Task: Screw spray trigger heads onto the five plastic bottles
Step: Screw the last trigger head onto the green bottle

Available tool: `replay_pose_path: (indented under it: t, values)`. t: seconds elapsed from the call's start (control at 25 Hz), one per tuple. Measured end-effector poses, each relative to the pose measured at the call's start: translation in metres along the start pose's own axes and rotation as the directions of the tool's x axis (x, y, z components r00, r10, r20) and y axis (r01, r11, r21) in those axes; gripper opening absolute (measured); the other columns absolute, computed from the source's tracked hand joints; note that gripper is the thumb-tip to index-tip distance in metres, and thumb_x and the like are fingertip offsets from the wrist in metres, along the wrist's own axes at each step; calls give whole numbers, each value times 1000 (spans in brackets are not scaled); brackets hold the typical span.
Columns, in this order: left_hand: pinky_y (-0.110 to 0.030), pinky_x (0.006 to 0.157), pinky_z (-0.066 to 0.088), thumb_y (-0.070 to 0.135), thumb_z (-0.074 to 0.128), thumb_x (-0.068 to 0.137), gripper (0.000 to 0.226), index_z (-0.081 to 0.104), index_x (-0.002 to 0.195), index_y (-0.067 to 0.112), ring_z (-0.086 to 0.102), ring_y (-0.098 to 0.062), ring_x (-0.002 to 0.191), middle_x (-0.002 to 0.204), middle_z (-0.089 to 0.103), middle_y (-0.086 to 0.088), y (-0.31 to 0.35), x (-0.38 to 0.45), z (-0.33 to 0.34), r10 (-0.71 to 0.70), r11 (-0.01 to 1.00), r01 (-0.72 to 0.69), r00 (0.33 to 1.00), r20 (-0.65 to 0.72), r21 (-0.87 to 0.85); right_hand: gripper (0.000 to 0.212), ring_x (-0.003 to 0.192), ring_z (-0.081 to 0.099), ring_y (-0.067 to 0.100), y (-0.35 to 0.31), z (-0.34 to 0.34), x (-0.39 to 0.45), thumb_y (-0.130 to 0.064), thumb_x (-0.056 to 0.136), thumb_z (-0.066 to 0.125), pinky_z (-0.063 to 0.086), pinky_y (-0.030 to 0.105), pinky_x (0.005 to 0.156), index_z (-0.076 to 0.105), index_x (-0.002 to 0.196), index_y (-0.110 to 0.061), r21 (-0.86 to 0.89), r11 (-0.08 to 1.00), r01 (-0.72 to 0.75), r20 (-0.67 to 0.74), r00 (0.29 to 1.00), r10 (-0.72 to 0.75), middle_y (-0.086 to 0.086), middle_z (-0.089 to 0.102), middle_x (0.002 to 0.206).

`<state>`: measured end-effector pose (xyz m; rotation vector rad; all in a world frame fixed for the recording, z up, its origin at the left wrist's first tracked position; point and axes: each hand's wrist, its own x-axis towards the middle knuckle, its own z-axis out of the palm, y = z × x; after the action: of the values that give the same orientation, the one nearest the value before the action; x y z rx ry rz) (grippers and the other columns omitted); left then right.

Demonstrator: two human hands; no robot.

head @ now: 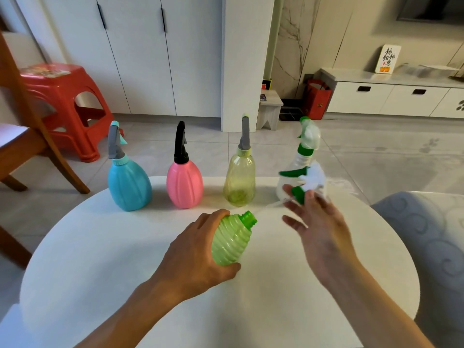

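Note:
My left hand (198,249) grips a ribbed green bottle (232,238), tilted to the right, with its threaded neck bare. My right hand (319,222) holds a white and green spray trigger head (305,180) by its green collar, a thin tube trailing toward the bottle; the head looks blurred. Along the far edge of the white round table (100,259) stand a blue bottle (129,182), a pink bottle (184,183), a yellow-green clear bottle (239,179) and a clear white bottle (302,151), each topped with a trigger head.
A wooden chair (27,126) and a red plastic stool (67,101) stand to the left beyond the table. A grey patterned seat (426,234) is close on the right. White cabinets and a small step stool (270,109) lie further back.

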<state>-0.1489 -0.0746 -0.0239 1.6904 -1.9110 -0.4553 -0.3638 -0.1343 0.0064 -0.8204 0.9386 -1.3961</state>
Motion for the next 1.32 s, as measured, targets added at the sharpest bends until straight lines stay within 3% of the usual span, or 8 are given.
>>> replay_pose_path:
  t: [0.28, 0.56, 0.76, 0.92, 1.0, 1.08, 1.2, 1.32]
  values:
    - [-25, 87, 49, 62, 76, 61, 95, 28, 140, 41, 49, -4, 110, 130, 47, 19, 2, 2, -1, 55, 998, -55, 998, -21, -18, 37, 112, 68, 21, 34, 19, -19, -33, 96, 52, 53, 48, 93, 57, 132, -25, -187, 979, -77, 212, 970, 117, 2, 74, 119]
    - [-27, 89, 50, 59, 78, 61, 95, 31, 141, 37, 48, -6, 110, 130, 48, 16, 1, 0, -5, 89, 996, -89, 996, -31, -11, 48, 114, 66, 21, 41, 19, -18, -36, 91, 55, 54, 36, 84, 55, 137, -24, -201, 976, -84, 275, 951, 138, 2, 72, 122]
    - [-16, 84, 44, 56, 78, 61, 91, 34, 138, 38, 49, -5, 107, 126, 48, 20, 1, -3, -6, 103, 994, -105, 993, -58, -38, 37, 84, 68, 12, 26, 13, -10, -34, 73, 83, 50, 33, 76, 75, 105, -19, -203, 977, -65, 271, 955, 119, 0, 77, 98]
    - [-22, 89, 45, 52, 78, 62, 89, 38, 138, 34, 49, -5, 107, 126, 49, 17, 3, -1, -8, 159, 987, -158, 985, -72, 12, 69, 82, 70, 15, 20, 10, -4, -37, 59, 91, 53, 32, 71, 56, 117, -22, -246, 967, -71, 198, 973, 122, 0, 76, 100]
    - [-27, 89, 47, 51, 79, 62, 88, 40, 138, 32, 50, -6, 108, 127, 50, 14, 2, 1, -11, 174, 984, -172, 982, -70, 37, 93, 108, 63, 5, 14, 7, -2, -60, 52, 89, 51, 28, 84, 44, 131, -39, -460, 883, 93, 187, 982, -6, -14, 62, 127]
    - [-30, 90, 48, 49, 79, 62, 87, 41, 138, 30, 50, -8, 109, 128, 51, 13, 2, 3, -13, 197, 979, -191, 978, -70, 75, 86, 134, 41, 2, 8, 2, 1, -69, 66, 75, 37, 26, 103, 37, 139, -45, -687, 613, 390, 329, 919, -216, -21, 42, 146]
    - [-30, 91, 47, 48, 79, 62, 87, 41, 138, 30, 50, -9, 110, 128, 52, 12, 2, 4, -15, 225, 970, -217, 972, -70, 106, 35, 139, 40, 14, 6, -1, 6, -46, 94, 56, 27, 37, 115, 64, 119, -23, -635, 122, 763, 686, 629, -366, -7, 63, 130]
    - [-33, 90, 48, 47, 78, 61, 86, 41, 137, 31, 50, -9, 109, 127, 52, 12, 1, 3, -16, 252, 959, -246, 967, -31, 142, 25, 105, 59, 10, 6, -2, 5, -40, 97, 53, 41, 33, 101, 66, 106, -21, -579, 184, 795, 749, 607, -267, -13, 66, 102]
